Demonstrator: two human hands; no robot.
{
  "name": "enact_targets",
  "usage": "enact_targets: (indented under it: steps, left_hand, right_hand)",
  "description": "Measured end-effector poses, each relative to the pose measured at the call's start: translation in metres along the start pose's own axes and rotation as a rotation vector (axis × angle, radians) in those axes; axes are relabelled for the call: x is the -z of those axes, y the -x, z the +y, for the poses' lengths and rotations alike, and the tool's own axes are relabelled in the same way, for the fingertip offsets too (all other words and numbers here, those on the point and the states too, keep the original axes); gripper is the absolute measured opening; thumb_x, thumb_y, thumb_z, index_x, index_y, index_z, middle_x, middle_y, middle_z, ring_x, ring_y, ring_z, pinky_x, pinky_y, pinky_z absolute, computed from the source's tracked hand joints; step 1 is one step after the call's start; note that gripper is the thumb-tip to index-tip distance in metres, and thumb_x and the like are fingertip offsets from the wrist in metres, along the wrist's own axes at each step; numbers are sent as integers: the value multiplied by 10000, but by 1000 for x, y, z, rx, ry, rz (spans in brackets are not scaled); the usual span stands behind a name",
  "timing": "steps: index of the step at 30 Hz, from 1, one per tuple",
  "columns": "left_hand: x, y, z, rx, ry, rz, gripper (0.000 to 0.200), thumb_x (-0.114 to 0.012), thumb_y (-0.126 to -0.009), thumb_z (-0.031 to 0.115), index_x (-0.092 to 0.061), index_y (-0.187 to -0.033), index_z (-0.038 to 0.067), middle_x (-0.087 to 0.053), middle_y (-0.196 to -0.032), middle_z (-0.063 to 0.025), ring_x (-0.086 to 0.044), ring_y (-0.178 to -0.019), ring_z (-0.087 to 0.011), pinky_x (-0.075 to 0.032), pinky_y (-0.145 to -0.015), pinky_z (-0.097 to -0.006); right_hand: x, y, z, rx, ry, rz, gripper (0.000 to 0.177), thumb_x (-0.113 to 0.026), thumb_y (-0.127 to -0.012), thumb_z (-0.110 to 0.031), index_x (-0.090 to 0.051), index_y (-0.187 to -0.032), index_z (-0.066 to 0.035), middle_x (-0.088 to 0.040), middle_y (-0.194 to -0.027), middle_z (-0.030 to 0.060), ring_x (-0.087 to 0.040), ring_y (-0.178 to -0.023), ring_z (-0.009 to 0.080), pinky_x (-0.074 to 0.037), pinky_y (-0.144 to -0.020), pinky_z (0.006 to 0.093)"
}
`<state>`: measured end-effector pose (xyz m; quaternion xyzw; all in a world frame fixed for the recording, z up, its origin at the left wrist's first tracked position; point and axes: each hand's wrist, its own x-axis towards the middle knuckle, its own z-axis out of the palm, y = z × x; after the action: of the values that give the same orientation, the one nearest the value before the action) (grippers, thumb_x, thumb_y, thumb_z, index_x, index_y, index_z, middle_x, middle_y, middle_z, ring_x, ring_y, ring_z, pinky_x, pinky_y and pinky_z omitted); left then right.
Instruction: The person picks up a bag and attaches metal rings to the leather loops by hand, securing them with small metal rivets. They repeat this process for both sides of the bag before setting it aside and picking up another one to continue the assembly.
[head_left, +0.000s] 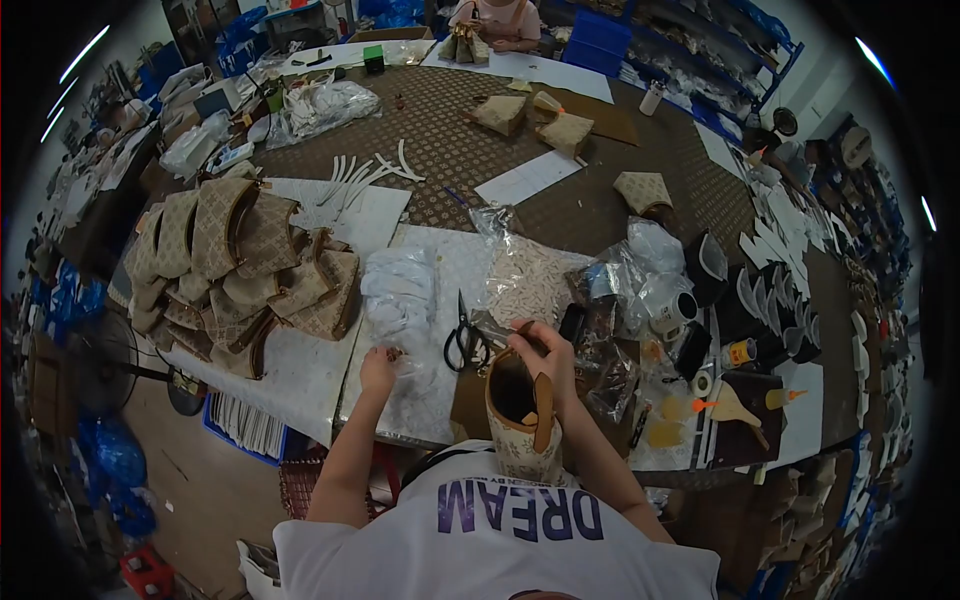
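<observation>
My right hand (548, 358) is closed on the brown rim of a patterned bag piece (528, 455), which stands open end up against my shirt. A brown strap hangs over its side. My left hand (378, 370) rests by the near end of a stack of white pieces in clear plastic (400, 290). Its fingers are pressed together around something small and brownish that I cannot make out. Black-handled scissors (462, 335) lie between my hands, blades pointing away. Past them is a clear bag of small pale pieces (525, 280).
A heap of patterned bag pieces (240, 260) covers the left side. Glue bottles (735, 410), a yellow-labelled can (740, 352) and dark curved pieces (765, 300) stand right. White strips (365, 175) lie farther back. A co-worker (505, 25) is at the far edge.
</observation>
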<state>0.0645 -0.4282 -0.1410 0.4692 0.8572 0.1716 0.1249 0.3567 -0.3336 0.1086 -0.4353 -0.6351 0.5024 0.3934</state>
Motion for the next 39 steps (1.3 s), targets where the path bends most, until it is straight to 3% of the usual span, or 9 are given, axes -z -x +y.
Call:
enact_targets:
  steps: [5,8,10,13,15,19,26,35,39]
  left_hand:
    - [14,2,4,-36,255,79,185,-691,-740,116,-634,-895,33,-632,-836,-135,-629,-746,-288,-502,-667,-399]
    - [35,-1,29,51,739,96,161,-686,-782,116,-667,-908,18,-665,-808,-104,-635,-694,-182,-503,-628,-313]
    - [56,-6,56,70,1036,9,186,-659,-833,111,-658,-980,-2,-673,-828,-73,-616,-681,-109,-490,-609,-248]
    - [126,4,133,82,1423,-186,203,-631,-867,94,-635,-1027,-31,-655,-819,-50,-613,-693,-114,-500,-649,-238]
    - [161,16,173,-12,1390,-256,237,-629,-872,93,-627,-1078,-25,-656,-834,-46,-611,-720,-104,-497,-678,-228]
    - [188,31,223,-259,1201,-278,225,-627,-872,61,-633,-1076,-33,-659,-843,-57,-618,-731,-104,-498,-684,-227]
    - [211,39,253,-645,828,-93,206,-685,-782,56,-667,-987,51,-635,-847,-91,-620,-711,-173,-496,-635,-267]
    - [215,24,248,-814,433,-114,233,-737,-684,42,-675,-907,72,-625,-813,-73,-624,-717,-214,-507,-642,-305]
    - [209,21,244,-695,555,-344,240,-743,-702,38,-667,-929,59,-626,-813,-56,-623,-740,-168,-505,-676,-281]
  right_hand:
    - [-1,-1,5,-27,-59,28,202,-657,-846,-76,-634,-1009,40,-656,-825,43,-583,-758,82,-465,-700,226]
    - [-3,-4,5,18,-11,59,203,-656,-847,-72,-630,-1010,46,-663,-833,55,-591,-754,89,-471,-697,227]
    - [-7,2,8,35,24,41,206,-657,-848,-72,-629,-1014,47,-669,-838,66,-600,-754,97,-475,-693,233]
    - [-12,-1,-4,25,34,-42,227,-674,-836,-96,-631,-1020,31,-682,-831,99,-623,-737,125,-483,-668,256]
    - [-18,-2,6,66,104,-18,230,-683,-828,-118,-638,-1011,13,-676,-796,111,-627,-700,133,-483,-645,265]
    - [-22,-3,2,268,235,0,162,-654,-814,-144,-653,-960,-74,-642,-768,147,-630,-666,311,-478,-584,339]
    - [-14,2,2,268,386,72,220,-635,-797,-115,-655,-1013,-78,-632,-751,163,-626,-686,338,-483,-579,388]
    - [-16,5,5,373,464,81,187,-614,-739,-42,-659,-920,-41,-631,-759,155,-624,-698,339,-493,-588,412]
    - [-16,6,10,385,491,31,160,-606,-744,-31,-626,-903,-30,-627,-773,164,-619,-719,346,-497,-609,411]
